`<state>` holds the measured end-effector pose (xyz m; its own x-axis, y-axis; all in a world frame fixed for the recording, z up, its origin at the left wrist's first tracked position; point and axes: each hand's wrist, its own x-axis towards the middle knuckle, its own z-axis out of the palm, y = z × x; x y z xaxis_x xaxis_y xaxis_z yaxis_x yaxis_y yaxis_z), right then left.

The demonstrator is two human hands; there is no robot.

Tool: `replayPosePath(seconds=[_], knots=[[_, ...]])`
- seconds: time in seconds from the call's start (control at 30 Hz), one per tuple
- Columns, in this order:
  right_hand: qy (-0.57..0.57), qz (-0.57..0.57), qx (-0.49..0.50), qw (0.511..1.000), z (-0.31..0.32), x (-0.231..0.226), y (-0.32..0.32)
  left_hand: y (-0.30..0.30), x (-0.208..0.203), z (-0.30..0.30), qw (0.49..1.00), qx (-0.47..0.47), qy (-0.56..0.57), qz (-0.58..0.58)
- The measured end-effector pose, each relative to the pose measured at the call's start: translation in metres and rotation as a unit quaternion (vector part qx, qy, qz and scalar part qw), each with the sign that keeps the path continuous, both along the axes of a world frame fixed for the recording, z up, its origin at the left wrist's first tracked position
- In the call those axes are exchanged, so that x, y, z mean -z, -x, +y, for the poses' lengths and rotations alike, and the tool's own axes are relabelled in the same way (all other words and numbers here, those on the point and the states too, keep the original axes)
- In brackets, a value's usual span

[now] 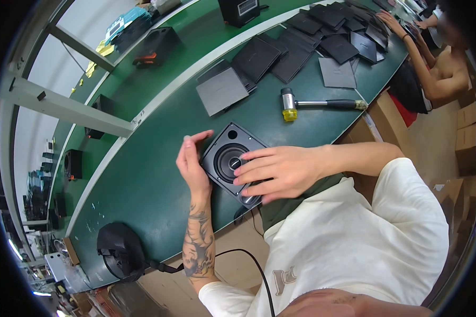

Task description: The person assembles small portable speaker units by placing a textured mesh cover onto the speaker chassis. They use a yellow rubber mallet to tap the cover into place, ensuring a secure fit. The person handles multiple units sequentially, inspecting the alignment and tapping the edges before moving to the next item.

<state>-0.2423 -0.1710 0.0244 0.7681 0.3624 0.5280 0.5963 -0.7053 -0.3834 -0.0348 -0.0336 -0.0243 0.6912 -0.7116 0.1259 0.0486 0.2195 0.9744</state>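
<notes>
A black box speaker point(220, 156) lies face up on the green table in front of me, with its round cone and a small port hole showing. My left hand point(191, 165) rests along the speaker's left side, fingers stretched and apart. Over the right part of the speaker's front lies my right hand point(280, 171), its spread fingertips reaching the cone's edge. Beyond the speaker to the right is a mallet point(322, 103) with a yellow-tipped metal head and a black grip.
Flat black panels point(256, 58) lie in overlapping piles along the table's far side. A black bag-like item point(119, 248) sits at the left end. Behind a white rail, more speakers point(158, 45) stand on a green surface. Another person point(433, 74) works at far right.
</notes>
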Motion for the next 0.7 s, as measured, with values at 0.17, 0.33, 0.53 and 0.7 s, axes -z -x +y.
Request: replayPosePath(seconds=[0.17,0.33,0.53,0.7], knots=[[-0.145,0.054,0.079,0.985,-0.066,-0.040,-0.046,-0.007,0.014,-0.008,0.998,-0.002,0.032,0.044],[0.238,0.054,0.255,0.936,-0.129,0.007,-0.087,-0.014,0.010,-0.020,0.998,0.029,0.014,0.057],[0.095,0.027,0.254,0.962,-0.131,0.011,-0.081,-0.015,0.009,-0.019,1.000,-0.008,0.007,-0.010],[-0.212,0.083,0.282,0.932,-0.094,-0.059,-0.071,-0.010,-0.008,-0.018,0.978,-0.077,0.075,-0.179]])
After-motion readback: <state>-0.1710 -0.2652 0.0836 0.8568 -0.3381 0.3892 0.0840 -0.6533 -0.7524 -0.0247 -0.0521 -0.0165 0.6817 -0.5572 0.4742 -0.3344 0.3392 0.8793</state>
